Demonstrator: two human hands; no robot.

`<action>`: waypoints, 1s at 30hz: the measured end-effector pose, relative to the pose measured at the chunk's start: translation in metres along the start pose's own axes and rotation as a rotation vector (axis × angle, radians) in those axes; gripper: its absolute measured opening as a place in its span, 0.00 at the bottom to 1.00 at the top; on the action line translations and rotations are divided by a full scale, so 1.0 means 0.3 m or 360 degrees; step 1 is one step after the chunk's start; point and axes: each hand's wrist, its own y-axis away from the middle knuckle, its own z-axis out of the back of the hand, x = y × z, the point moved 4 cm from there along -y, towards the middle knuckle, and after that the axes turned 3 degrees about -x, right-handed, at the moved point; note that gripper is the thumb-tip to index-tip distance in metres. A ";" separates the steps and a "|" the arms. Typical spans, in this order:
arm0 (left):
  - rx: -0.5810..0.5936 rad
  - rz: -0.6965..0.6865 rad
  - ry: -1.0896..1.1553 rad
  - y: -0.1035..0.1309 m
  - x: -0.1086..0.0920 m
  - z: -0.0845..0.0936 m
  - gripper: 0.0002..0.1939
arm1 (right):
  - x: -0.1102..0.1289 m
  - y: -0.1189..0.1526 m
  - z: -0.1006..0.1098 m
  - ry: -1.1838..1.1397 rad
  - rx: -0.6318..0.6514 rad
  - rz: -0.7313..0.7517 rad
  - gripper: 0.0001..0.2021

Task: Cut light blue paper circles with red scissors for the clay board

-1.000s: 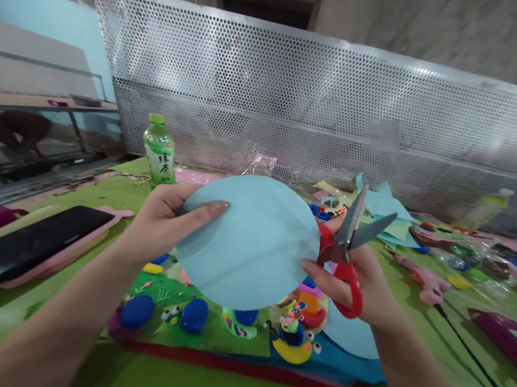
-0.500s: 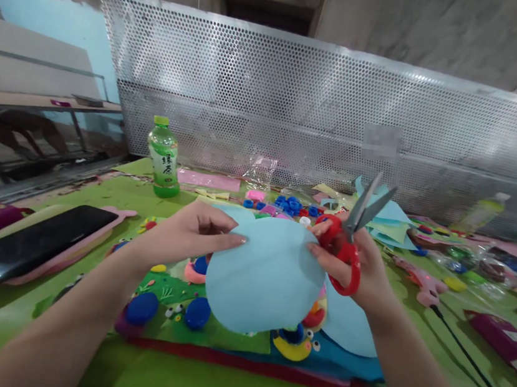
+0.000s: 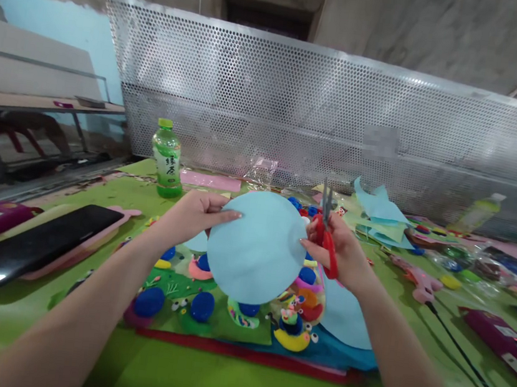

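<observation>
A light-blue paper circle [image 3: 258,250] is held up facing me, above a craft board [image 3: 241,333]. Its left edge is pinched between the thumb and fingers of my left hand [image 3: 196,220]. My right hand [image 3: 340,251] pinches the right edge with thumb and fingertip, and also carries red-handled scissors [image 3: 328,240], blades pointing up and nearly together. On the board under the circle are blue caps [image 3: 202,306] and clay figures, among them a yellow one with googly eyes [image 3: 293,340]. The circle hides part of the board. Another blue paper piece [image 3: 344,317] lies at the board's right.
A green tea bottle [image 3: 167,160] stands at the back left, and a black phone [image 3: 40,242] lies at left. Blue paper scraps [image 3: 381,208] are piled behind my right hand. At right are a pink glue gun [image 3: 420,279] with a cord and a purple box [image 3: 501,342].
The paper circle has been raised and turned to a rounder face-on view, uncovering more of the board. The scissors have turned, their blades closing and shifting left.
</observation>
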 end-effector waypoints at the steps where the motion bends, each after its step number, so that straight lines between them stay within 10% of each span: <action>1: 0.0009 0.0010 -0.0004 -0.004 0.004 0.000 0.15 | -0.017 -0.009 -0.003 -0.0032 -0.0040 -0.0034 0.21; 9: 0.0437 0.0333 0.0134 -0.027 0.087 -0.039 0.23 | -0.098 -0.062 0.041 -0.0177 -0.0332 -0.0114 0.25; 30: 0.0194 0.0390 0.0161 -0.070 0.190 -0.009 0.23 | -0.209 -0.098 0.059 -0.0110 -0.0327 -0.0171 0.23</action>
